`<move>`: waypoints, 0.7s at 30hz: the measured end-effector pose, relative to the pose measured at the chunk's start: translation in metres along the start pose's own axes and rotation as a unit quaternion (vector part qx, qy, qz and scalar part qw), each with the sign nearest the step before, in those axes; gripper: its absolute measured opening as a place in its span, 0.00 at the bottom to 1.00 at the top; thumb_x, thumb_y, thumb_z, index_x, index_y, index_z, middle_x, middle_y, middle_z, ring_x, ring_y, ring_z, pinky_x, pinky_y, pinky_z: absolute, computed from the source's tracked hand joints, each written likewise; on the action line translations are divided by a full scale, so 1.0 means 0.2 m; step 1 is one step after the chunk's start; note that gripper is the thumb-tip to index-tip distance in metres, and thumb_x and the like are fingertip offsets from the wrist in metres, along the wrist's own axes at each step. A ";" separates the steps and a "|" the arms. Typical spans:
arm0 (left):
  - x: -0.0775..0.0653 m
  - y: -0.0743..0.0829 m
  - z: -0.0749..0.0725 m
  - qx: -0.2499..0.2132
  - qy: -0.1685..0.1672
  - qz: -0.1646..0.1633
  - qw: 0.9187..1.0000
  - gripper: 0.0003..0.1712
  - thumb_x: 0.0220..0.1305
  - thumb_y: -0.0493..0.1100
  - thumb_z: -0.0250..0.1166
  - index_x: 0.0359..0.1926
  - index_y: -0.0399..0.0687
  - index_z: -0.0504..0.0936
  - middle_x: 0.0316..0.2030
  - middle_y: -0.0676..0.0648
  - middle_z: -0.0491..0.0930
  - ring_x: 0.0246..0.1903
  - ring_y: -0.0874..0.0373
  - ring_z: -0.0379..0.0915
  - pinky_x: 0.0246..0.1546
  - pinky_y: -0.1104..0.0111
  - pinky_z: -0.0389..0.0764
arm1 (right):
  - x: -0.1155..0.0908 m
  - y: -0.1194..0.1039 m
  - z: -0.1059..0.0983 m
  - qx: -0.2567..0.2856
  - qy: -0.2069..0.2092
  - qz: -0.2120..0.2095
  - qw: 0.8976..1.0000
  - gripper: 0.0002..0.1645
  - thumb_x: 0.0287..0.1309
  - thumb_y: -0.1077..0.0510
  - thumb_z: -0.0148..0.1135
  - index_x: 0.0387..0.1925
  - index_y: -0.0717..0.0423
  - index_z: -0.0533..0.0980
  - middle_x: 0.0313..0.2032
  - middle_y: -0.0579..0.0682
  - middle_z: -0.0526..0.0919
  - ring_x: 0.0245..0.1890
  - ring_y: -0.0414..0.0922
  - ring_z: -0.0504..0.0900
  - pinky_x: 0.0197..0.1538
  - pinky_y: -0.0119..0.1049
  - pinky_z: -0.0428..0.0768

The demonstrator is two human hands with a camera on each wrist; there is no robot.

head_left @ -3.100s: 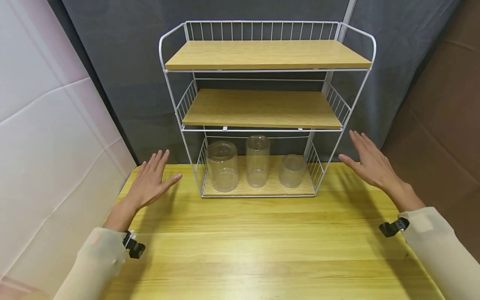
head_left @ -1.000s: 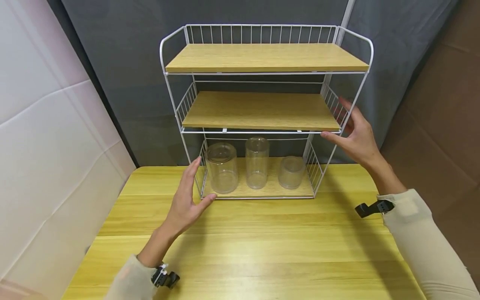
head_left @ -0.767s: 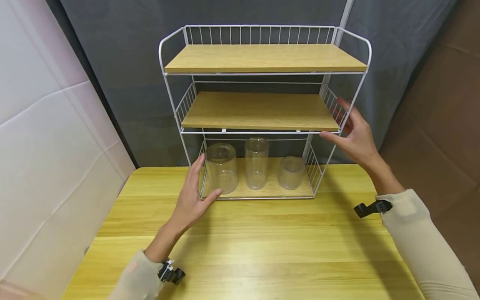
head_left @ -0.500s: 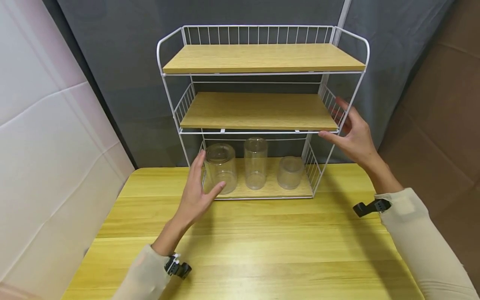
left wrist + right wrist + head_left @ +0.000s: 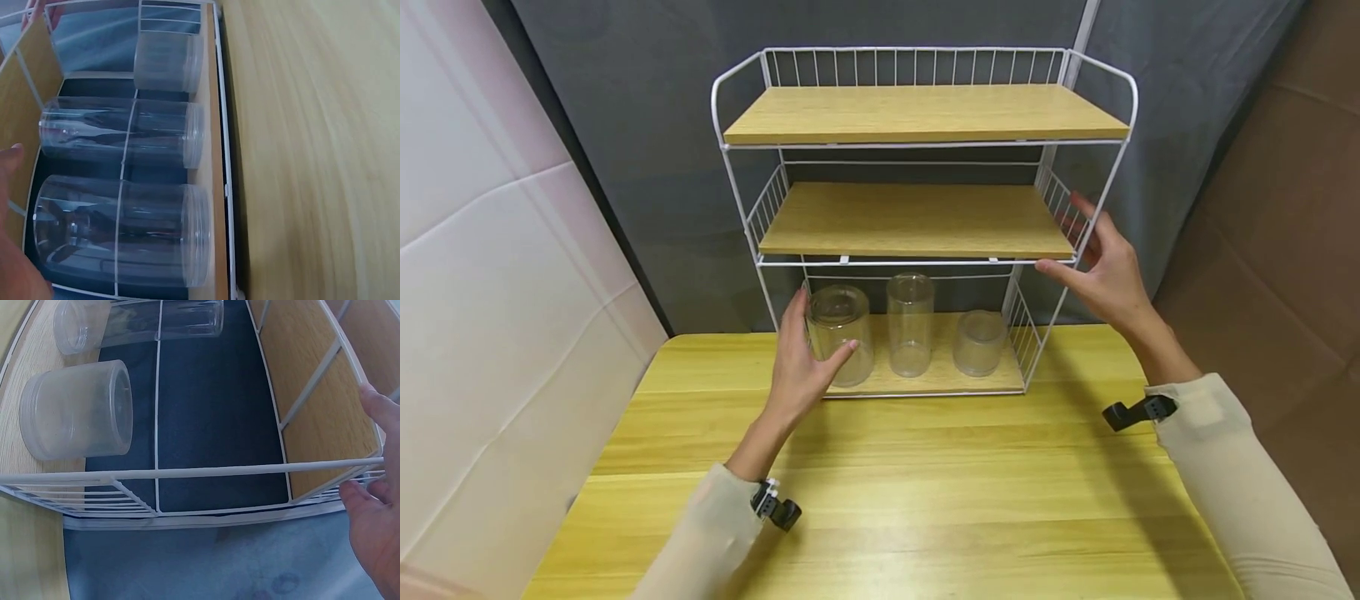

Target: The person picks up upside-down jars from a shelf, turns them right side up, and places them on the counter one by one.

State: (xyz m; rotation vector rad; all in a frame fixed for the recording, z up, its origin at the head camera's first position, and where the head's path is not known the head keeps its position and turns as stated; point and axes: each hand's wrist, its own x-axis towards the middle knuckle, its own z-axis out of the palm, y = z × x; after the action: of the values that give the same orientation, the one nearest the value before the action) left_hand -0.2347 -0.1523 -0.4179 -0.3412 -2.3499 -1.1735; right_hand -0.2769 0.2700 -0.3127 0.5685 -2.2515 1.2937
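Observation:
A white wire rack (image 5: 917, 263) with three wooden shelves holds three clear jars on its lowest board. At its left stands a wide jar (image 5: 837, 317); my left hand (image 5: 799, 364) is spread beside it, fingers along its left side and thumb across its front. In the left wrist view that thumb shows at the edge, apart from the wide jar (image 5: 119, 234). My right hand (image 5: 1111, 279) grips the rack's right side at the middle shelf, thumb at the front bar and fingers behind the side wires. Part of those fingers hides behind the wires.
A tall narrow jar (image 5: 911, 325) stands mid-shelf, and a short jar (image 5: 980, 343) is right of it. The middle shelf (image 5: 917, 218) hangs close above the jars. The wooden table (image 5: 925, 467) stretches in front; a grey curtain (image 5: 647, 167) hangs behind.
Both hands have come in from the sides. The right has taken hold of the rack's side; the left has moved right and forward to the wide jar. The jars stay in place.

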 end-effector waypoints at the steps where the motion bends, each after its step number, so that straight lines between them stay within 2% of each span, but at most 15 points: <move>1: 0.01 0.00 0.01 -0.001 0.001 -0.005 1.000 0.65 0.60 0.48 0.81 0.84 0.38 0.48 0.82 0.35 0.52 0.81 0.39 0.49 0.81 0.45 0.53 | 0.00 0.00 0.00 -0.002 0.001 -0.001 1.000 0.59 0.55 0.69 0.79 0.82 0.51 0.59 0.69 0.66 0.76 0.70 0.58 0.77 0.66 0.24 0.76; 11: 0.08 -0.05 0.09 -0.012 0.004 -0.057 0.998 0.64 0.60 0.49 0.80 0.84 0.36 0.48 0.80 0.32 0.54 0.79 0.37 0.52 0.80 0.45 0.56 | 0.00 0.01 0.00 -0.013 0.003 -0.004 1.000 0.59 0.54 0.69 0.80 0.82 0.51 0.59 0.70 0.65 0.75 0.69 0.59 0.76 0.67 0.26 0.76; 21: 0.12 -0.09 0.11 -0.039 0.002 -0.093 0.995 0.66 0.57 0.48 0.82 0.83 0.33 0.49 0.79 0.29 0.55 0.79 0.36 0.53 0.81 0.47 0.55 | 0.00 0.00 0.00 -0.010 0.006 -0.012 1.000 0.58 0.53 0.70 0.79 0.81 0.55 0.60 0.69 0.66 0.75 0.69 0.57 0.77 0.67 0.25 0.76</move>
State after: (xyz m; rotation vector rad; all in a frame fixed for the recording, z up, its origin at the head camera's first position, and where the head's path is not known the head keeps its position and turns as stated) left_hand -0.2693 -0.1446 -0.4282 -0.1479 -2.3764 -1.3535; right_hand -0.2774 0.2696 -0.3131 0.5765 -2.2397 1.2582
